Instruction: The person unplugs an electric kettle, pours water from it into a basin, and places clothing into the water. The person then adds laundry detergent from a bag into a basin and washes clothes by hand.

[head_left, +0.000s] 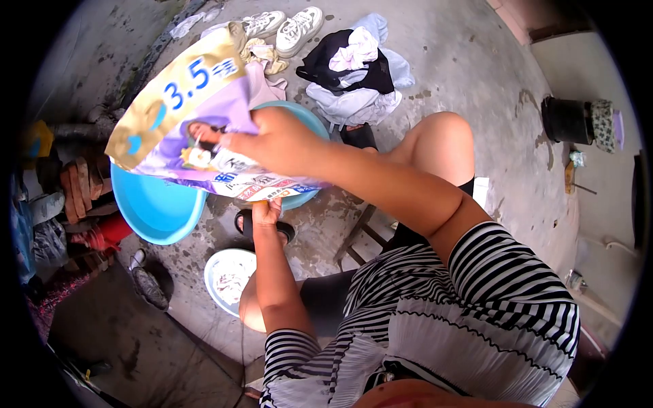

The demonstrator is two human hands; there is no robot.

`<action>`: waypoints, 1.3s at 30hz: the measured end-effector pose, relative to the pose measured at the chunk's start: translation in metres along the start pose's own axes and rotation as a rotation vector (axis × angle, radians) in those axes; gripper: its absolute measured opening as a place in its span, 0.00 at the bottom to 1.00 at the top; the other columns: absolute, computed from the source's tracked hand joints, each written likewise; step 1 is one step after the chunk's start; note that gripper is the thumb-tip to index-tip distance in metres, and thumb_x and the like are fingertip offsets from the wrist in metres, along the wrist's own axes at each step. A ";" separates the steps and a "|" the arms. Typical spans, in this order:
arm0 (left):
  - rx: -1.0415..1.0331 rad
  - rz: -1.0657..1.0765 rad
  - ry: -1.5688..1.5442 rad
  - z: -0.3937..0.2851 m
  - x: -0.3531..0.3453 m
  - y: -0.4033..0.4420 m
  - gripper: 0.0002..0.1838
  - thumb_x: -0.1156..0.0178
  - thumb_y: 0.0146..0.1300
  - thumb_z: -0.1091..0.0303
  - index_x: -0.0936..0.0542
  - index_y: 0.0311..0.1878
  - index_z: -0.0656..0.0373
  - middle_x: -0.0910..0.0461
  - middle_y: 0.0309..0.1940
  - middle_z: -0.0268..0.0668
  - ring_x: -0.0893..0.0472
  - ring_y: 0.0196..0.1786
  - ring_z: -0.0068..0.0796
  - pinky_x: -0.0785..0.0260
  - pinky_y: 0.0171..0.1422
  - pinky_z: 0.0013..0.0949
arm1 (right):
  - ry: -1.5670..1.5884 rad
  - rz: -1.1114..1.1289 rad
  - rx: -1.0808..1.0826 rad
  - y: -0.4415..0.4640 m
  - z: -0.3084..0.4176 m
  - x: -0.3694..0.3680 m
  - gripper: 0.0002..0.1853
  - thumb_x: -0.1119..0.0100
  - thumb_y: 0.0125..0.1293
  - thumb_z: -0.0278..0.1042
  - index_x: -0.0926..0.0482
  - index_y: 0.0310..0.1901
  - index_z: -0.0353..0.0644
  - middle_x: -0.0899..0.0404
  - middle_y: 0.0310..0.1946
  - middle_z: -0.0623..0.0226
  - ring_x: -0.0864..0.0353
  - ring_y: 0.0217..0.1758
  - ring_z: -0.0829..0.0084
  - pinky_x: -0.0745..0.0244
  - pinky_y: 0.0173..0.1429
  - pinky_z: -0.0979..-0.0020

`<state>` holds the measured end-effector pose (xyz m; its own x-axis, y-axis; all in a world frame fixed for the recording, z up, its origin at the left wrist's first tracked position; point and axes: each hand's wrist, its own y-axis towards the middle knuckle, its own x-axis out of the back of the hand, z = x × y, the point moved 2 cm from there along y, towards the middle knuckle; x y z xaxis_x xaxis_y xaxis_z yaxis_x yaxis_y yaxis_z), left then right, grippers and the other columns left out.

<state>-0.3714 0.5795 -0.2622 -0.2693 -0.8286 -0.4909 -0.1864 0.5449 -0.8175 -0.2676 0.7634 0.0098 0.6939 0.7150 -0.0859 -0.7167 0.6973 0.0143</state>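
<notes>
A large gold and purple washing powder bag (197, 122), printed "3.5", is held tilted over two blue basins. My right hand (275, 143) is closed on the bag's side near its right end. Below the bag's lower edge is my left hand (267, 212), its fingers bent up and partly hidden by the bag. A small orange-yellow piece (260, 202) shows at those fingers; I cannot tell what it belongs to. The left blue basin (160, 204) shows a bare inside. Behind the bag and my right hand, the other blue basin (309, 122) is largely covered.
A heap of dark and pale clothes (357, 68) lies on the concrete floor (462, 75), near white sneakers (299, 30). A small white basin (231, 279) stands by my left knee. Bricks (81, 187) and clutter line the left side. A black bucket (568, 121) is at right.
</notes>
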 end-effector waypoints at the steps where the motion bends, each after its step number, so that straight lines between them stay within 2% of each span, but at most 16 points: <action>1: -0.025 -0.037 0.002 0.003 -0.002 0.003 0.16 0.48 0.61 0.55 0.28 0.48 0.52 0.23 0.41 0.32 0.22 0.41 0.25 0.24 0.31 0.31 | 0.039 -0.032 0.010 -0.001 -0.003 0.004 0.17 0.45 0.55 0.46 0.21 0.30 0.38 0.25 0.17 0.57 0.23 0.21 0.66 0.30 0.29 0.68; 4: -0.035 -0.034 0.004 0.001 -0.019 0.009 0.16 0.48 0.61 0.55 0.28 0.48 0.52 0.23 0.41 0.32 0.22 0.41 0.25 0.24 0.31 0.31 | -0.137 0.175 -0.113 -0.011 -0.001 -0.003 0.17 0.45 0.58 0.40 0.24 0.43 0.35 0.21 0.30 0.61 0.24 0.32 0.79 0.29 0.37 0.75; 5: -0.038 -0.027 0.007 -0.001 -0.020 0.012 0.16 0.48 0.61 0.55 0.28 0.48 0.52 0.23 0.41 0.32 0.22 0.41 0.25 0.24 0.31 0.31 | -0.195 0.195 -0.052 -0.013 0.000 -0.011 0.17 0.44 0.58 0.40 0.24 0.40 0.33 0.22 0.26 0.63 0.24 0.29 0.79 0.30 0.35 0.75; 8: -0.038 -0.026 0.008 -0.006 -0.022 0.020 0.16 0.48 0.61 0.55 0.28 0.48 0.52 0.23 0.41 0.32 0.22 0.41 0.24 0.24 0.31 0.31 | -0.128 0.173 -0.035 -0.012 0.011 -0.010 0.15 0.44 0.58 0.40 0.24 0.36 0.33 0.24 0.22 0.64 0.26 0.26 0.79 0.31 0.31 0.75; 9: -0.034 -0.029 0.010 -0.006 -0.021 0.022 0.16 0.48 0.61 0.55 0.28 0.48 0.52 0.23 0.41 0.32 0.22 0.41 0.24 0.24 0.31 0.31 | -0.089 0.155 -0.067 -0.011 0.012 -0.008 0.14 0.44 0.57 0.39 0.25 0.34 0.33 0.26 0.19 0.65 0.27 0.23 0.79 0.32 0.28 0.75; 12: -0.034 -0.046 0.011 -0.009 -0.020 0.025 0.16 0.47 0.60 0.54 0.28 0.47 0.52 0.23 0.40 0.32 0.22 0.40 0.24 0.24 0.31 0.31 | -0.011 0.212 -0.127 -0.012 0.017 -0.009 0.14 0.44 0.57 0.39 0.25 0.34 0.32 0.27 0.18 0.66 0.27 0.23 0.79 0.33 0.27 0.74; 13: -0.037 -0.050 0.017 -0.010 -0.020 0.026 0.16 0.47 0.60 0.54 0.28 0.47 0.52 0.23 0.40 0.32 0.22 0.40 0.24 0.24 0.31 0.31 | -0.083 0.177 -0.016 -0.011 0.010 -0.014 0.15 0.43 0.57 0.39 0.24 0.34 0.32 0.26 0.18 0.63 0.25 0.23 0.76 0.32 0.27 0.74; 16: -0.028 -0.069 0.029 -0.014 -0.017 0.027 0.16 0.47 0.60 0.54 0.27 0.47 0.52 0.23 0.40 0.32 0.22 0.40 0.24 0.24 0.31 0.31 | -0.154 0.175 0.119 -0.009 0.013 -0.021 0.15 0.43 0.57 0.39 0.24 0.31 0.32 0.25 0.18 0.58 0.24 0.23 0.73 0.32 0.28 0.74; 17: -0.027 -0.077 0.029 -0.014 -0.014 0.027 0.16 0.47 0.60 0.54 0.27 0.47 0.52 0.22 0.40 0.32 0.22 0.40 0.24 0.24 0.31 0.31 | -0.113 0.129 0.230 -0.007 0.014 -0.027 0.15 0.43 0.56 0.40 0.24 0.28 0.32 0.26 0.19 0.54 0.24 0.22 0.69 0.31 0.28 0.72; 20: -0.016 -0.098 0.040 -0.009 -0.007 0.025 0.16 0.47 0.60 0.54 0.27 0.46 0.51 0.22 0.39 0.32 0.22 0.40 0.24 0.24 0.31 0.31 | -0.115 0.260 0.042 -0.008 0.019 -0.024 0.16 0.43 0.56 0.41 0.25 0.26 0.32 0.26 0.19 0.55 0.24 0.22 0.67 0.31 0.29 0.70; 23: 0.003 -0.113 0.041 -0.005 -0.002 0.026 0.15 0.47 0.60 0.54 0.27 0.46 0.51 0.22 0.39 0.31 0.22 0.39 0.24 0.24 0.31 0.31 | -0.069 0.315 -0.029 -0.007 0.023 -0.022 0.16 0.43 0.56 0.41 0.24 0.26 0.32 0.26 0.20 0.54 0.24 0.22 0.65 0.31 0.29 0.67; 26: 0.016 -0.128 0.040 0.000 0.004 0.025 0.15 0.47 0.60 0.54 0.27 0.46 0.51 0.22 0.39 0.31 0.22 0.39 0.24 0.24 0.31 0.31 | -0.127 0.288 0.105 -0.006 0.024 -0.028 0.16 0.43 0.56 0.42 0.24 0.25 0.33 0.26 0.19 0.55 0.24 0.21 0.65 0.32 0.28 0.67; 30: 0.030 -0.144 0.044 0.004 0.010 0.020 0.15 0.47 0.60 0.54 0.27 0.45 0.51 0.22 0.38 0.31 0.22 0.39 0.24 0.24 0.30 0.31 | -0.110 0.326 0.141 -0.008 0.021 -0.042 0.16 0.43 0.55 0.41 0.24 0.26 0.33 0.26 0.18 0.54 0.26 0.21 0.58 0.33 0.29 0.65; 31: 0.029 -0.148 0.047 0.005 0.013 0.019 0.15 0.47 0.60 0.54 0.27 0.45 0.51 0.22 0.38 0.31 0.22 0.39 0.24 0.24 0.30 0.31 | -0.096 0.362 0.073 -0.012 0.025 -0.041 0.15 0.43 0.55 0.41 0.24 0.26 0.33 0.26 0.19 0.53 0.27 0.21 0.56 0.33 0.29 0.64; 34: 0.038 -0.155 0.046 0.010 0.019 0.017 0.15 0.47 0.60 0.54 0.26 0.45 0.51 0.22 0.38 0.31 0.21 0.38 0.24 0.24 0.30 0.31 | -0.014 0.338 0.087 -0.015 0.021 -0.044 0.15 0.43 0.55 0.40 0.24 0.26 0.33 0.26 0.19 0.53 0.26 0.21 0.57 0.33 0.29 0.64; 39: 0.060 -0.167 0.048 0.018 0.025 0.014 0.15 0.47 0.59 0.54 0.26 0.45 0.51 0.22 0.37 0.31 0.21 0.38 0.24 0.24 0.30 0.31 | 0.042 0.378 -0.075 -0.002 0.021 -0.038 0.14 0.44 0.55 0.39 0.23 0.31 0.34 0.24 0.21 0.53 0.24 0.24 0.60 0.32 0.31 0.65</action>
<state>-0.3639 0.5640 -0.2916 -0.2841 -0.8990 -0.3333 -0.1759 0.3906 -0.9036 -0.2909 0.7362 0.0342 0.3771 0.9171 -0.1295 -0.9257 0.3778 -0.0200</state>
